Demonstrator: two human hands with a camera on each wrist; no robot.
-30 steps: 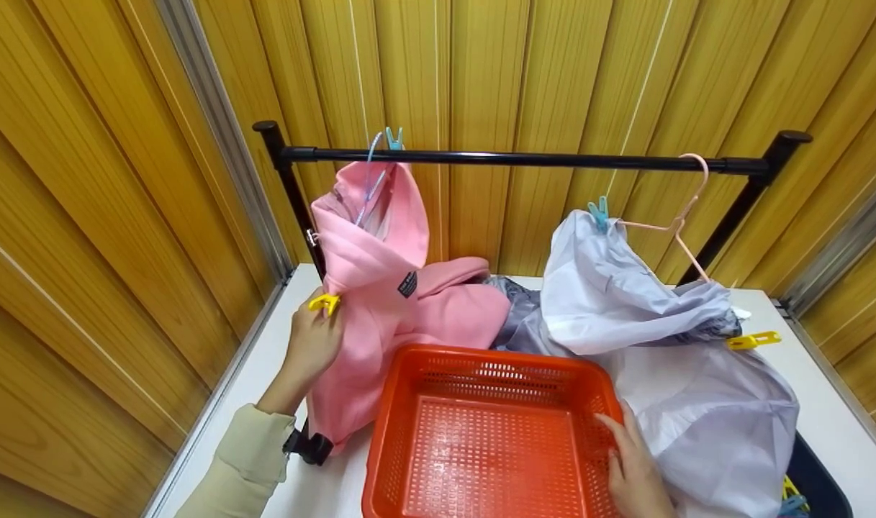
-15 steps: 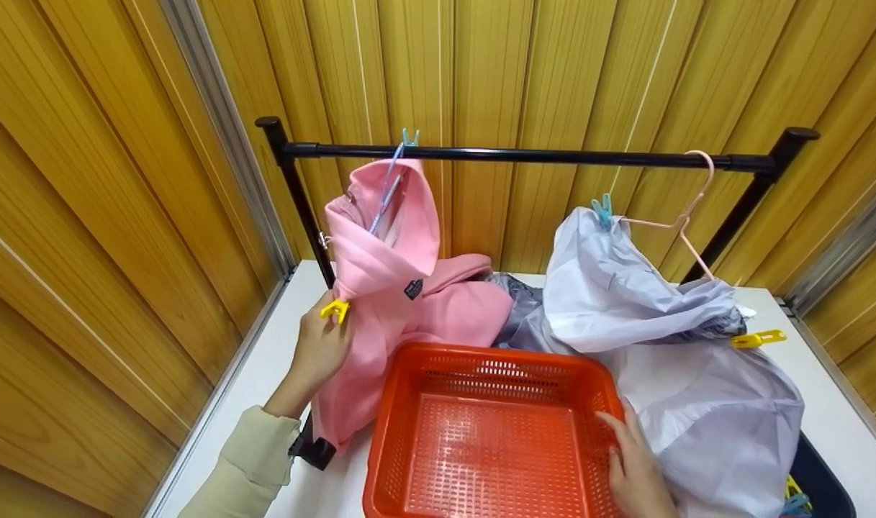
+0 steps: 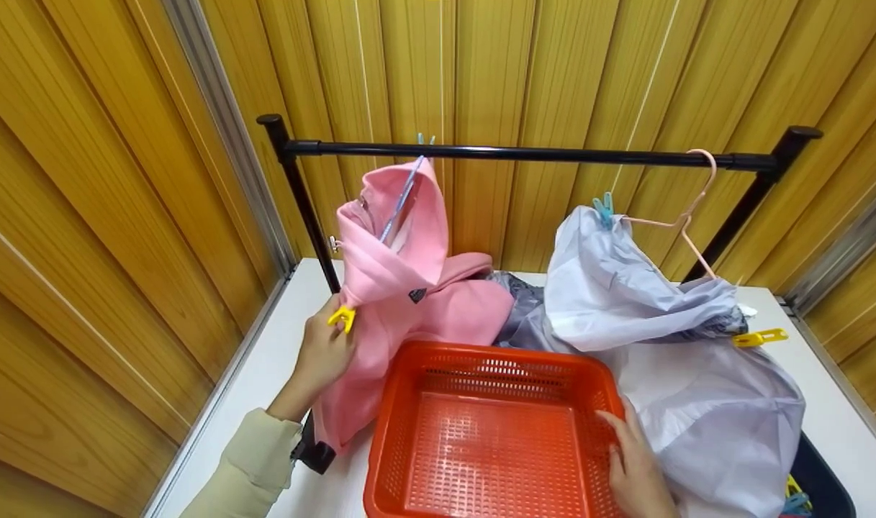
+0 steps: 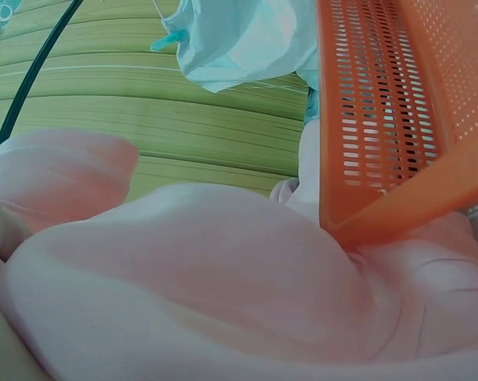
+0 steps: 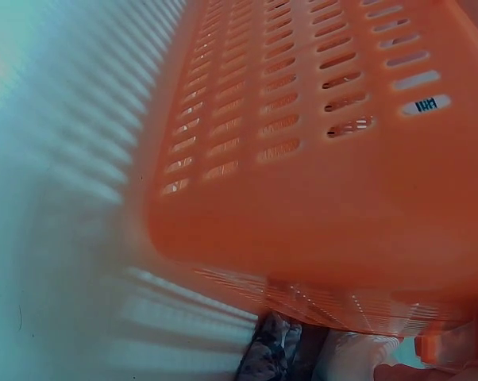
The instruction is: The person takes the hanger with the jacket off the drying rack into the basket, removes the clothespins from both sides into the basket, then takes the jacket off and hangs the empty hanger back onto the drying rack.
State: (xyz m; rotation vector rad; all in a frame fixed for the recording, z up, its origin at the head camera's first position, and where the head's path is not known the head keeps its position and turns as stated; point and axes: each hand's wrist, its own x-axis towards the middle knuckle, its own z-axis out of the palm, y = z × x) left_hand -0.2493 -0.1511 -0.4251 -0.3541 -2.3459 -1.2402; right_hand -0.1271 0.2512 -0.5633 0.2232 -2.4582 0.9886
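Observation:
In the head view my left hand (image 3: 326, 352) grips the side of a pink sweatshirt (image 3: 380, 277), right by a yellow clothespin (image 3: 342, 319) fixed to it. The sweatshirt hangs from the black rail on a blue-white hanger (image 3: 402, 198); its lower part is hidden behind the basket. Some of my left fingers are covered by the cloth. My right hand (image 3: 635, 464) holds the right wall of a red plastic basket (image 3: 495, 352), fingers over the rim. The basket has nothing in it. Pink cloth (image 4: 199, 278) fills the left wrist view; the basket wall (image 5: 326, 214) fills the right one.
A black rail (image 3: 524, 152) crosses the back. At right, a pale grey garment (image 3: 603, 280) hangs on a pink hanger (image 3: 686, 216) with a blue clothespin (image 3: 604, 208) and a yellow one (image 3: 761, 337). A dark tray (image 3: 823, 467) with clothespins stands at the lower right.
My left hand has moved to the right with the pink sweatshirt, and its hanger has slid right along the rail. My right hand and the basket have stayed almost in place.

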